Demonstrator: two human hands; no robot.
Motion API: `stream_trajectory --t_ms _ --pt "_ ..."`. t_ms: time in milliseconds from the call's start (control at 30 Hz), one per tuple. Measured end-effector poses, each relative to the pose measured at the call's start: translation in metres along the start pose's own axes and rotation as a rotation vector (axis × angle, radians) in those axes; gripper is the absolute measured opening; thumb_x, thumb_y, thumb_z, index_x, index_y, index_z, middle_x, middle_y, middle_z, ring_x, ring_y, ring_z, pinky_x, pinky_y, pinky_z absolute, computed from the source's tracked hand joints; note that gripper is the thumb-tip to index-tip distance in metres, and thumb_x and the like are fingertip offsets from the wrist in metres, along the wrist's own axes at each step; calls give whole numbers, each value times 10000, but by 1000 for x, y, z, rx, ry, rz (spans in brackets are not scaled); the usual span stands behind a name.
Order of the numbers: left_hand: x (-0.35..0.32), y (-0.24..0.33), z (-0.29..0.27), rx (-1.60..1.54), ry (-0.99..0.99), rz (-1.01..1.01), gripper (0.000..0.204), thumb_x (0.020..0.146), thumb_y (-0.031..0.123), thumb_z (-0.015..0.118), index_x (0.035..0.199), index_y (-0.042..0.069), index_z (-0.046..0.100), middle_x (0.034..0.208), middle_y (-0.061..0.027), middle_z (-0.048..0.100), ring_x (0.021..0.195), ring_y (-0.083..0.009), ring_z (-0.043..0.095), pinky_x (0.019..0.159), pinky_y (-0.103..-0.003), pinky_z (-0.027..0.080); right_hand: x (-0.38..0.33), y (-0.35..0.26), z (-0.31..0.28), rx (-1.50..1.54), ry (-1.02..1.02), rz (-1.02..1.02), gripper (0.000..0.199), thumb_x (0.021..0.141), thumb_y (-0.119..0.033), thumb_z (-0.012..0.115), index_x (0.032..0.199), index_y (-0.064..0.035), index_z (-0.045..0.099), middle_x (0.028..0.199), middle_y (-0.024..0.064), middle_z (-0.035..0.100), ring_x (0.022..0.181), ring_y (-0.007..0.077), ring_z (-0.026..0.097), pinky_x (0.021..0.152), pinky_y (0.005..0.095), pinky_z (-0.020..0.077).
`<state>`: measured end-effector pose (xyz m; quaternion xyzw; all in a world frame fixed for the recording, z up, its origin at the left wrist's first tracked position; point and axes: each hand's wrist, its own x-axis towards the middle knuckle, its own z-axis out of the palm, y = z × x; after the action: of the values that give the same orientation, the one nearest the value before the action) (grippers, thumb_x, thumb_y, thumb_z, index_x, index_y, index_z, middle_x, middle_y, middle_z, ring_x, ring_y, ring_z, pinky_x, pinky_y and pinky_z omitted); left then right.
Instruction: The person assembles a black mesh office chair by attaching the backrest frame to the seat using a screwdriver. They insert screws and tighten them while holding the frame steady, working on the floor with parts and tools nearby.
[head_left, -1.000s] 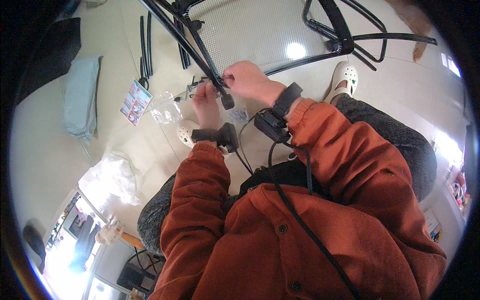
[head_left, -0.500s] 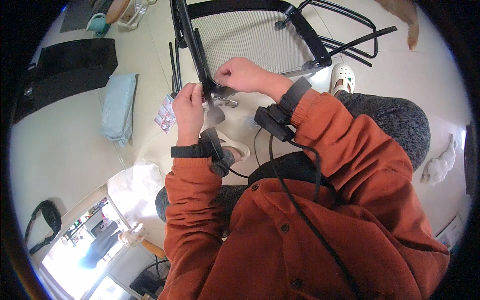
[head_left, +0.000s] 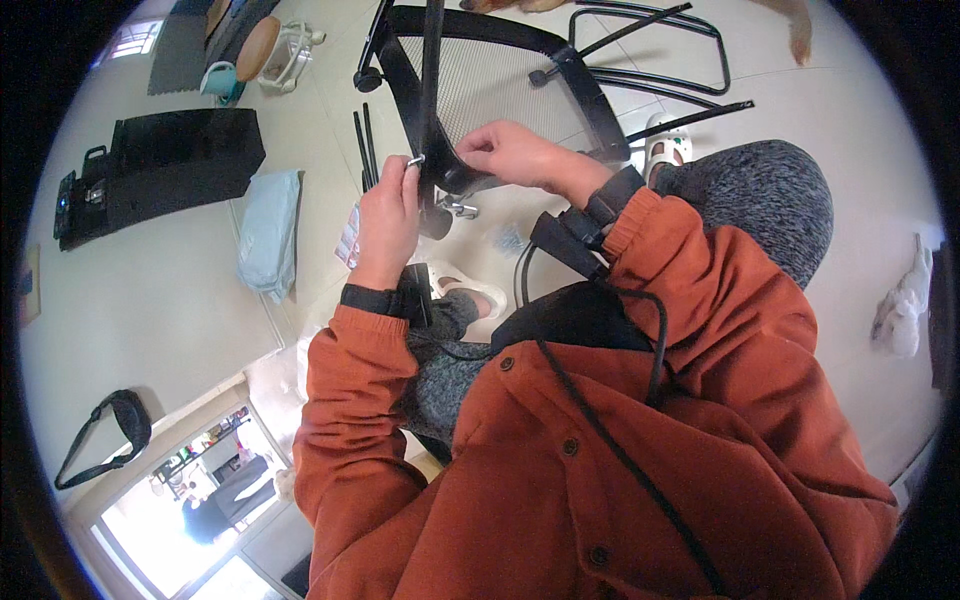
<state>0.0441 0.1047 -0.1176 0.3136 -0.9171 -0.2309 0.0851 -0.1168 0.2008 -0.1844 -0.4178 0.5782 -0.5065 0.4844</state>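
A black chair frame with a grey mesh panel (head_left: 500,75) lies tipped on the floor in front of me. My left hand (head_left: 388,215) is closed beside its upright black tube (head_left: 430,90), pinching a small silver metal piece (head_left: 416,160) against that tube. On the tube's other side, my right hand (head_left: 515,155) hovers at the corner of the mesh frame with fingers curled together; whatever they hold, if anything, is hidden. Below the hands, more silver metal parts (head_left: 460,207) lie on the floor next to the tube's round black end (head_left: 435,222).
Black bent tubing (head_left: 725,60) lies at the far right. To the left are a pale blue package (head_left: 268,235), a black panel (head_left: 185,150) and a black strap (head_left: 130,418). My feet in white clogs (head_left: 668,140) flank the frame. An animal's leg (head_left: 800,40) shows at the top right.
The view has shifted, so the floor things sit further right and lower. The silver piece at my left fingertips now shows plainly. The upright tube stands straighter in view; my right hand stays curled.
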Motion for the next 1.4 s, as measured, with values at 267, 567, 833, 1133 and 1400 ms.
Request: stream_trajectory --t_ms 267,567,833,1133,1400 --pt "22 41 7 43 72 221 137 917 206 443 953 82 491 696 -191 576 655 -391 572 557 -432 435 -29 -5 -31 69 153 -32 223 862 -98 519 1036 3 615 895 17 633 780 77 542 733 223 439" --pt "49 65 -2 213 -70 321 116 916 197 435 937 86 461 673 -207 560 660 -406 563 538 -458 422 -42 -22 -51 315 210 49 228 862 -157 519 993 2 618 896 41 620 801 97 545 735 248 427" --pt "53 68 1 223 -111 325 92 900 171 465 928 83 472 697 -204 569 668 -400 571 540 -442 443 -36 -29 -55 234 114 150 260 824 -244 579 910 -9 648 822 49 624 724 106 530 677 245 413" --pt "53 69 0 210 -152 348 109 913 144 457 990 69 475 686 -205 555 646 -392 570 542 -409 434 -32 -32 -52 27 208 118 437 868 -371 522 869 52 631 727 101 618 661 170 540 637 312 429" --pt "54 72 1 208 -124 426 114 860 128 508 944 58 476 700 -194 575 642 -378 581 531 -422 453 -31 -45 -37 -158 390 108 792 893 -566 198 687 69 625 700 275 589 753 442 574 745 470 444"
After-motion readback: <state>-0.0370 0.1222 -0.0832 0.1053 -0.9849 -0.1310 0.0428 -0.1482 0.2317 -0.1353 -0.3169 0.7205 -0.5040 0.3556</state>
